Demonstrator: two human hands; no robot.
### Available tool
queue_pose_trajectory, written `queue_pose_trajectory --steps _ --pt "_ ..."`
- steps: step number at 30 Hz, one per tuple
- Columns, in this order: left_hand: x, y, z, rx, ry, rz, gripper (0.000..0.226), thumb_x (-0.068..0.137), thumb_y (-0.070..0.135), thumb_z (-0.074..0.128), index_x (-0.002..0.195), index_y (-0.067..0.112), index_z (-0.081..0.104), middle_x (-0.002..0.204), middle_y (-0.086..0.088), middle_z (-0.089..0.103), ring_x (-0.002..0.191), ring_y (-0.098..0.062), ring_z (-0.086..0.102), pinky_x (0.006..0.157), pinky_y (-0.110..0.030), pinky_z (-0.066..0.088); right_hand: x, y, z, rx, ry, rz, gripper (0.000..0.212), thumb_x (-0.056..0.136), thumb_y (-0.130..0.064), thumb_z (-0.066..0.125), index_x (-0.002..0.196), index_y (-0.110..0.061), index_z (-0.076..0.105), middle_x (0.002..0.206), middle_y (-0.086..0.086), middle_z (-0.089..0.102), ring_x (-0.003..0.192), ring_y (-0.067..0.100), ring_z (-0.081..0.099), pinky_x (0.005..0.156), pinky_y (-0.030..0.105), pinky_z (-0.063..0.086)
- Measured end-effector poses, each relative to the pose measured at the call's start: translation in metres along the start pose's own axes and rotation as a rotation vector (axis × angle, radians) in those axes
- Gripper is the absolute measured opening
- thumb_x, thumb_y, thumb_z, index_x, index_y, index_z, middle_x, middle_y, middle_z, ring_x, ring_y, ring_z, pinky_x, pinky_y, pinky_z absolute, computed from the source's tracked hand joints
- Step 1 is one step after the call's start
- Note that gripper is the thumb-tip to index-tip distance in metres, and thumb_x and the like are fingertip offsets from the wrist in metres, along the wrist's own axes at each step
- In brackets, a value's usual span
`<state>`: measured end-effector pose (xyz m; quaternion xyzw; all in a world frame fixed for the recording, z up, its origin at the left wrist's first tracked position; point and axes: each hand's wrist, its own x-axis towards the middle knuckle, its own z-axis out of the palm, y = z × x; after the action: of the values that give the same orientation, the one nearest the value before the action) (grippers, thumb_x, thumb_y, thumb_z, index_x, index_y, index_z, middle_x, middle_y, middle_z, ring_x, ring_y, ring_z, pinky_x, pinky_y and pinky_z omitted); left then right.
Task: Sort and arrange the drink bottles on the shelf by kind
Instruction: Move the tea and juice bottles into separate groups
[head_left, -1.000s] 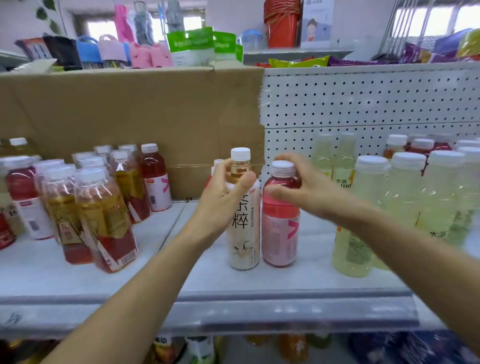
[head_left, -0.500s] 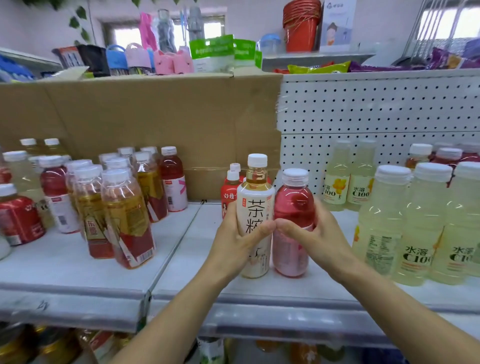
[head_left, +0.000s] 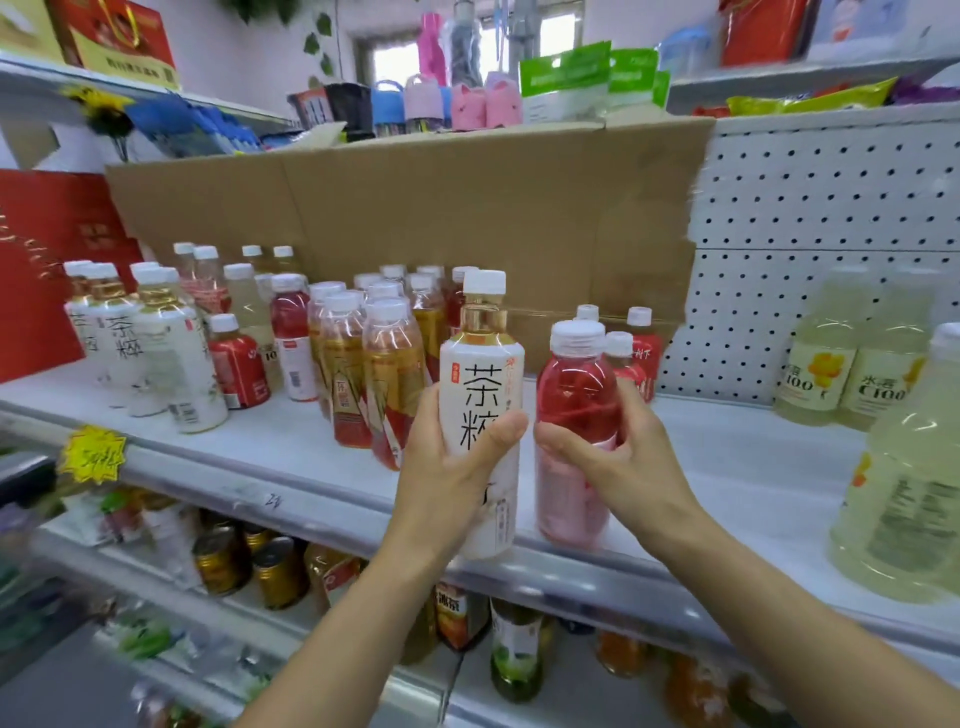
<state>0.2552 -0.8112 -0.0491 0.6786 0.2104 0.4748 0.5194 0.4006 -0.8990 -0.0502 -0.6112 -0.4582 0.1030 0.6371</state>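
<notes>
Fingers (head_left: 496, 434) of left hand (head_left: 441, 483) wrap smooth white tea bottle (head_left: 480, 374), right hand (head_left: 623, 467) clasps clear pink bottle (head_left: 576, 384).

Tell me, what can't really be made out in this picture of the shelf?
All in the head view:
- white tea bottle: lower label characters covered by the left hand.
- pink bottle: label blurred, partly covered by the right hand.
- pale yellow bottle: cut off by the right edge.
- yellow price tag: writing too blurred to read.
- lower-shelf drinks: blurred, partly behind the forearms.
</notes>
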Motion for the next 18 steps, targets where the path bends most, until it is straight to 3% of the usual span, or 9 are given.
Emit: queue_pose_trajectory --steps 8,14,18 --pt "-0.001 -0.005 -0.078 -0.009 0.103 -0.038 0.060 0.070 0.054 0.075 0.123 0.032 0.056 0.109 0.010 0.071 0.098 -0.010 0.069 0.081 -0.033 0.058 0.020 -0.010 0.071 0.025 0.015 0.039 0.050 0.075 -0.036 0.083 0.116 -0.029 0.056 0.107 -0.007 0.068 0.098 0.006 0.065 0.080 0.024 0.051" --pt "0.015 -0.012 -0.144 -0.035 0.062 -0.076 0.057 0.070 0.051 0.072 0.120 0.029 0.057 0.105 0.009 0.072 0.096 -0.013 0.069 0.074 -0.030 0.056 0.026 -0.008 0.117 -0.017 0.141 0.091 0.057 0.078 -0.034 0.081 0.125 -0.023 0.051 0.109 -0.007 0.064 0.095 0.001 0.059 0.072 0.016 0.043" --pt "0.021 -0.019 -0.178 -0.038 0.001 -0.083 0.056 0.069 0.051 0.072 0.119 0.032 0.056 0.101 0.014 0.072 0.091 -0.006 0.070 0.073 -0.028 0.056 0.023 -0.008 0.131 -0.044 0.228 0.085 0.062 0.079 -0.034 0.079 0.130 -0.021 0.047 0.108 -0.010 0.060 0.095 -0.002 0.055 0.078 0.021 0.043"
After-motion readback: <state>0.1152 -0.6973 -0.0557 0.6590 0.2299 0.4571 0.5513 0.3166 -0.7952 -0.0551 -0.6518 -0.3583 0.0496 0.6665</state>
